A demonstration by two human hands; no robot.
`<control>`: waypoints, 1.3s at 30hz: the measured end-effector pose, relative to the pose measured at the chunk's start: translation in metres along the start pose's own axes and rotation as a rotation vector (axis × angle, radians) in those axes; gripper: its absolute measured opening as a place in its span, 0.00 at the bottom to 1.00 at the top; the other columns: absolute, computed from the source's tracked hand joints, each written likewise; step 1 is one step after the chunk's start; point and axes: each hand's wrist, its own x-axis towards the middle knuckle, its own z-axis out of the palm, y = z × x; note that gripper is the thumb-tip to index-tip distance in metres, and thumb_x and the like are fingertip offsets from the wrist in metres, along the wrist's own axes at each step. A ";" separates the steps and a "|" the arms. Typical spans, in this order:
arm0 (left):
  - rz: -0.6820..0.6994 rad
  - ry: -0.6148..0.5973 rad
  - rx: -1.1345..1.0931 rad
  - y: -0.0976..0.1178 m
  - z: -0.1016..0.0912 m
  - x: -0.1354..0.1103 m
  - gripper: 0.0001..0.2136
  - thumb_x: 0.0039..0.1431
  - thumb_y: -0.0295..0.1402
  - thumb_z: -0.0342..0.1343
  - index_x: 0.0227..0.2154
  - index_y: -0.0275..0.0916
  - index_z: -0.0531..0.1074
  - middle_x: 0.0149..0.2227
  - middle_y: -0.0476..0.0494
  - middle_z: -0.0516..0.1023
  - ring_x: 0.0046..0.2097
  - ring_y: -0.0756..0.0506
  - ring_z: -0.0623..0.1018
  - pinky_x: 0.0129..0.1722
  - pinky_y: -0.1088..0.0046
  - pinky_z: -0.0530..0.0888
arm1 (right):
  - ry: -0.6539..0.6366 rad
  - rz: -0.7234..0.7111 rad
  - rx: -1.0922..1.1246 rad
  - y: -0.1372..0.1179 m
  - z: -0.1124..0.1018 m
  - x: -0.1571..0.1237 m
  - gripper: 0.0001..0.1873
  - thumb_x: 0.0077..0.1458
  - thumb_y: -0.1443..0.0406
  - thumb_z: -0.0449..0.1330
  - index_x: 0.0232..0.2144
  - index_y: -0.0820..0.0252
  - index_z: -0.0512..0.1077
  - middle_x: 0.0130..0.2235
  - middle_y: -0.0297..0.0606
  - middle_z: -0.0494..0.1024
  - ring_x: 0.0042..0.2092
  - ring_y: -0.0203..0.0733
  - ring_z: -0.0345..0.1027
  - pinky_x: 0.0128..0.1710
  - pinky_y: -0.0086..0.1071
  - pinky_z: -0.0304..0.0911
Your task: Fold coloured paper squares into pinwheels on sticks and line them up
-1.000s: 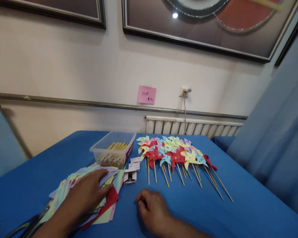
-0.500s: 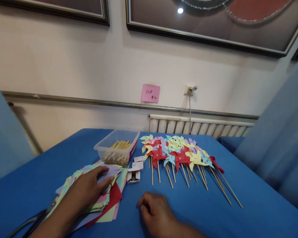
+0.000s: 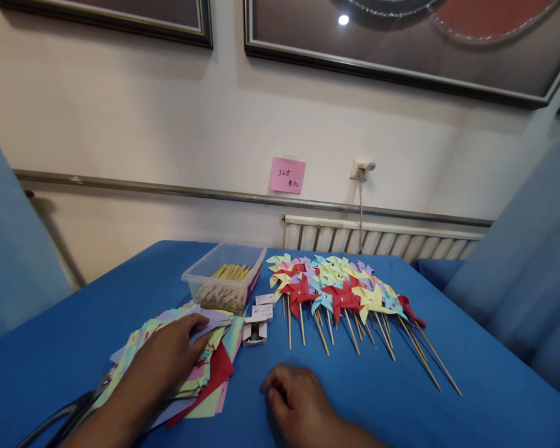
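My left hand (image 3: 180, 348) lies on a loose pile of coloured paper sheets (image 3: 221, 373), thumb and fingers apart, with purple paper showing between them. The fingertips bend over the pile's top; it is hard to see under the palm. Scissors (image 3: 70, 414) with dark handles lie partly beneath my left forearm, blades hidden. My right hand (image 3: 298, 398) rests on the blue cloth with its fingers curled in, and nothing shows in it. Beyond it, many paper pinwheels (image 3: 343, 297) on wooden sticks lie in an overlapping group, red, yellow, blue and purple.
A clear plastic box (image 3: 200, 274) of short wooden sticks stands behind the paper. Small white boxes (image 3: 254, 333) sit beside it, the nearest one open. The blue-covered table (image 3: 485, 348) reaches toward a wall with a radiator (image 3: 345, 235) and a plugged-in cable. Blue curtains hang at both sides.
The view has shifted slightly, so everything sits a little farther right. Both hands keep their places on the paper and the cloth.
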 end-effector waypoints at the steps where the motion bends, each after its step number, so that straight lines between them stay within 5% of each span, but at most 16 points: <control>1: -0.009 -0.002 -0.002 0.000 -0.001 0.000 0.14 0.54 0.41 0.48 0.36 0.41 0.75 0.39 0.41 0.80 0.41 0.35 0.77 0.36 0.66 0.68 | 0.004 0.005 -0.002 0.000 0.000 0.000 0.11 0.51 0.72 0.54 0.33 0.55 0.73 0.31 0.31 0.79 0.32 0.36 0.71 0.31 0.25 0.58; 9: -0.034 0.185 -0.079 0.006 -0.006 -0.003 0.14 0.57 0.39 0.47 0.40 0.41 0.73 0.42 0.43 0.79 0.42 0.37 0.76 0.39 0.65 0.69 | 0.001 0.009 0.007 0.000 0.001 0.000 0.12 0.51 0.72 0.54 0.34 0.54 0.74 0.35 0.32 0.79 0.37 0.37 0.72 0.38 0.27 0.60; 16: 0.420 0.531 -0.244 0.020 0.015 -0.015 0.06 0.51 0.33 0.55 0.33 0.43 0.72 0.45 0.41 0.77 0.49 0.38 0.72 0.51 0.59 0.66 | 0.026 0.039 0.142 -0.003 -0.001 0.000 0.07 0.54 0.65 0.56 0.31 0.58 0.74 0.31 0.37 0.78 0.34 0.40 0.70 0.33 0.29 0.58; 21: 0.662 0.429 -0.379 0.047 0.041 -0.030 0.06 0.52 0.29 0.54 0.33 0.44 0.72 0.47 0.42 0.76 0.54 0.39 0.68 0.51 0.57 0.66 | 0.019 0.166 1.013 0.000 0.001 0.014 0.35 0.55 0.41 0.43 0.33 0.65 0.74 0.26 0.42 0.75 0.22 0.35 0.63 0.22 0.26 0.54; 24: 0.704 0.328 -0.396 0.061 0.053 -0.037 0.05 0.52 0.27 0.54 0.30 0.43 0.72 0.48 0.42 0.75 0.57 0.38 0.65 0.52 0.57 0.65 | 0.121 0.225 1.389 0.000 -0.002 0.020 0.33 0.53 0.42 0.50 0.41 0.64 0.74 0.32 0.43 0.77 0.27 0.37 0.67 0.23 0.26 0.58; 28: 0.742 0.217 -0.388 0.065 0.064 -0.039 0.06 0.54 0.26 0.53 0.30 0.43 0.71 0.51 0.43 0.73 0.59 0.38 0.62 0.55 0.56 0.63 | 0.195 0.236 1.504 -0.002 -0.007 0.019 0.22 0.44 0.56 0.67 0.41 0.63 0.75 0.35 0.43 0.79 0.33 0.42 0.71 0.30 0.30 0.64; 32: 0.669 0.174 -0.435 0.062 0.070 -0.038 0.11 0.55 0.27 0.54 0.40 0.47 0.70 0.56 0.44 0.68 0.60 0.39 0.61 0.57 0.57 0.61 | 0.243 0.202 1.514 0.002 -0.008 0.019 0.20 0.43 0.61 0.69 0.40 0.65 0.76 0.34 0.43 0.80 0.33 0.43 0.73 0.34 0.34 0.66; 36: 0.366 0.207 -0.689 0.065 0.069 -0.038 0.20 0.57 0.32 0.54 0.52 0.48 0.62 0.60 0.42 0.61 0.61 0.40 0.61 0.59 0.57 0.59 | 0.301 0.236 1.493 0.005 -0.009 0.021 0.19 0.46 0.62 0.67 0.41 0.64 0.76 0.35 0.44 0.81 0.33 0.43 0.74 0.36 0.34 0.67; 39: 0.163 0.062 -0.988 0.068 0.065 -0.036 0.19 0.58 0.37 0.53 0.52 0.44 0.62 0.57 0.39 0.66 0.57 0.39 0.67 0.56 0.58 0.64 | 0.307 0.270 1.496 0.005 -0.011 0.020 0.20 0.46 0.61 0.67 0.42 0.64 0.75 0.36 0.45 0.81 0.35 0.44 0.74 0.36 0.35 0.67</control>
